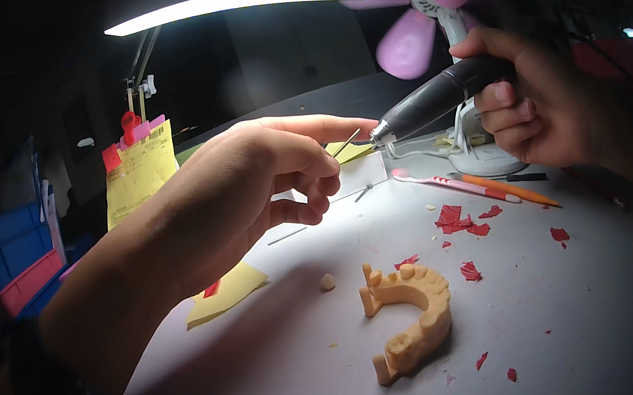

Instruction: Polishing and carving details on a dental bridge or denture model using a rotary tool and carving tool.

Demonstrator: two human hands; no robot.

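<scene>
the widest bare stretches of the pale tabletop (571,296) lie right of the tan horseshoe-shaped dental model (438,303) and left of it, where my arm's shadow falls. nearer the back, room is tighter: a white box (359,175) stands just behind my left fingers, and the fan (408,44) rises behind the tool i hold. the table's right edge curves off into darkness.

my left forearm slants up from the lower left, the back of my left hand (262,152) turned up. its thumb and fingers are closed to a narrow pinch on a thin metal pin (347,144); the forefinger reaches straight out to the nose of the dark handpiece (439,98), but whether it touches i cannot tell. my right hand (529,105) is wrapped firmly around that handpiece, thumb along the top, fingers curled beneath, its nose aimed left at the pin. both hands are raised behind the model, which sits on the table, clear of them.

i count one model, one small whitish tooth-shaped piece (327,282) left of it, one pink-and-white toothbrush (458,185), one orange pointed stick (514,190) alongside, and at least eight red flakes (471,271) scattered around.
</scene>
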